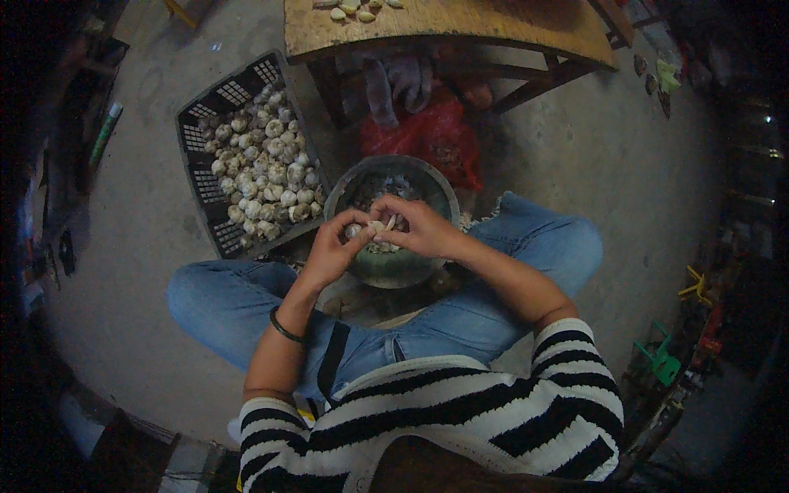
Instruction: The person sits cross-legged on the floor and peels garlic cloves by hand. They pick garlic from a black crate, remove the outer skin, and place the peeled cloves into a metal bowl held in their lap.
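Both hands meet over a round basin (394,275) between my bent knees. Pinched between the fingertips of my left hand (330,249) and my right hand (425,229) is some pale garlic (377,228). It looks like a clove with skin partly pulled off, though the fingers cover much of it. A whitish, bulb-like piece (353,231) also shows within the curl of my left hand. Inside the basin lie garlic skins and dark scraps (394,185). Left of the basin, a black plastic crate (200,179) holds many whole garlic bulbs (265,166).
A worn wooden table (444,24) stands ahead, with several peeled cloves (351,12) on top. Beneath it sits a red plastic bag (425,132). A green spray can or tube (106,135) is at the left, and a small green stool (662,360) at the right.
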The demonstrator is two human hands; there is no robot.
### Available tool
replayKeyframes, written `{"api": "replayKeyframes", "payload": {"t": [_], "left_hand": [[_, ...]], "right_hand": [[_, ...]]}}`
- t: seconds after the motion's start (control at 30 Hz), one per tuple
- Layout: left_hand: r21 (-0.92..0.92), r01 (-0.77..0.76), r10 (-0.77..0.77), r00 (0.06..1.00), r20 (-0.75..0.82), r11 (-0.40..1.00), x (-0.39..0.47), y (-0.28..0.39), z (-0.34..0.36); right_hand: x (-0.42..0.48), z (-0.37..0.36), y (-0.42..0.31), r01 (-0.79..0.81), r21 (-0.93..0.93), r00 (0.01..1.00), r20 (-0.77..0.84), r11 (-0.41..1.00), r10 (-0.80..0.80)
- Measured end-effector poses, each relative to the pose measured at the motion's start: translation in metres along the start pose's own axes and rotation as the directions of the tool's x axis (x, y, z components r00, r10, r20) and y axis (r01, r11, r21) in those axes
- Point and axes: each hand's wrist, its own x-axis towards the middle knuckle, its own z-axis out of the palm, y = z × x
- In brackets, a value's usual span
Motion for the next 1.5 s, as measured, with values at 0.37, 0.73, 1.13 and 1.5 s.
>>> {"api": "replayKeyframes", "payload": {"t": [0.37,0.73,1.13,1.5], "left_hand": [[-0.016,0.052,-0.053,0.998,-0.040,0.999,-0.003,-0.002,0.009],[0.028,-0.023,0.025,0.998,-0.053,0.999,0.000,-0.003,0.011],[-0.067,0.012,-0.017,0.997,-0.076,0.998,0.001,-0.005,0.013],[-0.125,-0.034,0.038,0.999,0.033,0.992,0.002,0.008,0.010]], "right_hand": [[0.002,0.005,0.004,0.008,0.097,0.999,-0.050,0.995,-0.003],[0.002,0.007,-0.002,-0.041,0.071,0.995,-0.083,0.997,0.047],[0.001,0.011,0.014,0.051,0.027,0.994,-0.094,0.998,-0.049],[0.008,0.012,0.032,-0.380,0.860,0.877,0.217,0.341,0.429]]}}
